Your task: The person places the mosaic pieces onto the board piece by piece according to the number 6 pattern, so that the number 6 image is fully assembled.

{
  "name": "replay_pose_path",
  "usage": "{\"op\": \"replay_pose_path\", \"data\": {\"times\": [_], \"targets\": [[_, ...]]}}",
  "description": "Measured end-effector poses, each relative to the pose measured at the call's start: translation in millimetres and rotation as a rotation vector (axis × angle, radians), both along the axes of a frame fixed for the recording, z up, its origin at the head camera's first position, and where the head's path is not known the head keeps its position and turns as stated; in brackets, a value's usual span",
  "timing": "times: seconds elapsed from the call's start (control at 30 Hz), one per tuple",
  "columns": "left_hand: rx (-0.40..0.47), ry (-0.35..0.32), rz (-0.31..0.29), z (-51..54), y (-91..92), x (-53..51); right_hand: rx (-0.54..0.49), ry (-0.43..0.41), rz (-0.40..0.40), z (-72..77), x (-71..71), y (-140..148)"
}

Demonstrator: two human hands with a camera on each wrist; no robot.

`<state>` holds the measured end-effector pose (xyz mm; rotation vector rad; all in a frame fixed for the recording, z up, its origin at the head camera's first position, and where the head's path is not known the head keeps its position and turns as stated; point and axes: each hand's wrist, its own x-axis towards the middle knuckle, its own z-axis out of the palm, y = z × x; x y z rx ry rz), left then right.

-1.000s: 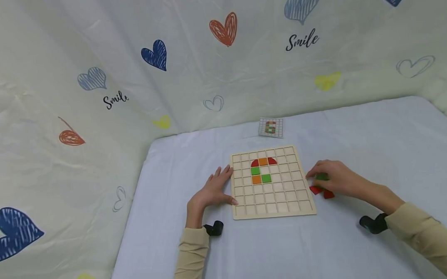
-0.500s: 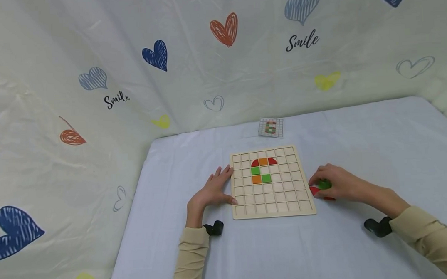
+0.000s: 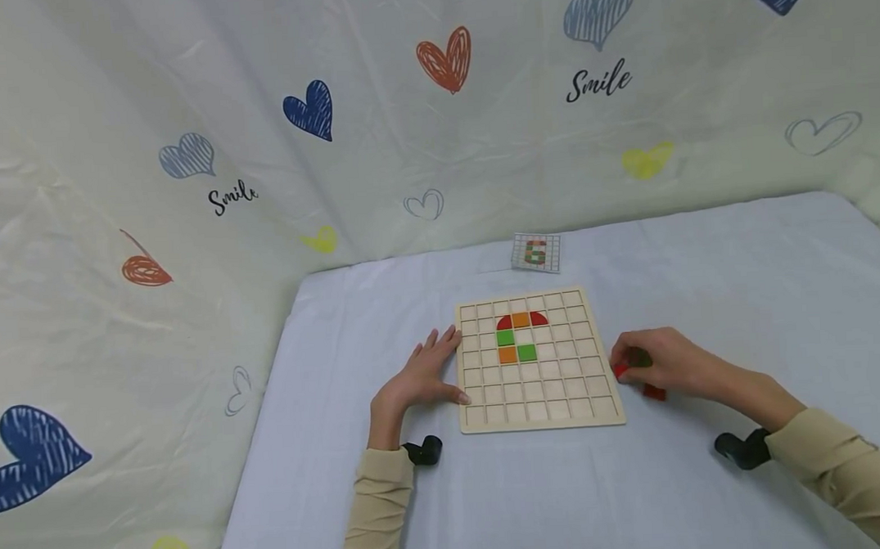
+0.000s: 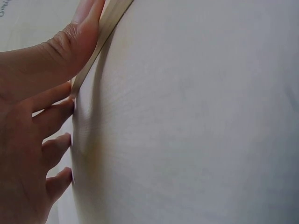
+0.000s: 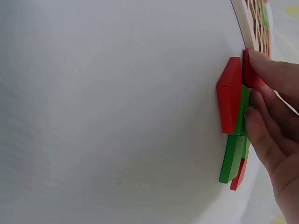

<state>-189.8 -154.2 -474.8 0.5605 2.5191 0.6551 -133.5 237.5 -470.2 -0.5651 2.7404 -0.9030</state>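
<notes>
A wooden grid board [image 3: 556,391] lies on the table with red, orange and green tiles set in several of its squares. Along its left edge rests my left hand [image 3: 414,384], fingers spread and thumb on the border. Just off the right edge, my right hand [image 3: 668,359] pinches a red tile [image 5: 252,70] between thumb and fingers. Under and beside that hand lie loose pieces: another red tile [image 5: 229,95], a green tile [image 5: 232,158] and a few more partly hidden by fingers.
A small pattern card [image 3: 536,253] printed with a coloured figure on a grid lies behind the board. White cloth covers the table [image 3: 750,277], and a curtain with hearts [image 3: 376,171] hangs at its back and left.
My right hand has shifted slightly down among the loose tiles and now pinches a red one. The left hand stays at the board's edge; the set tiles are the same.
</notes>
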Motion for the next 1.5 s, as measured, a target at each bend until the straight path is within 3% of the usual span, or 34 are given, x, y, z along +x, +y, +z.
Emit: {"op": "replay_pose_path", "data": {"times": [0.33, 0.83, 1.17, 1.5], "targets": [[0.002, -0.004, 0.001, 0.4, 1.3, -0.7, -0.076, 0.122, 0.004, 9.3, -2.2, 3.6], [0.008, -0.014, 0.019, 2.5, -1.3, 0.8, -0.127, 0.064, -0.020, 12.1, -26.7, -37.0], [0.006, -0.004, 0.009, 2.8, 0.2, 0.2, -0.113, 0.052, 0.049, 9.3, -46.1, -61.8], [0.011, -0.006, 0.005, -1.3, 0.1, -1.3, -0.096, 0.051, 0.074, 2.5, -53.4, -78.7]]}}
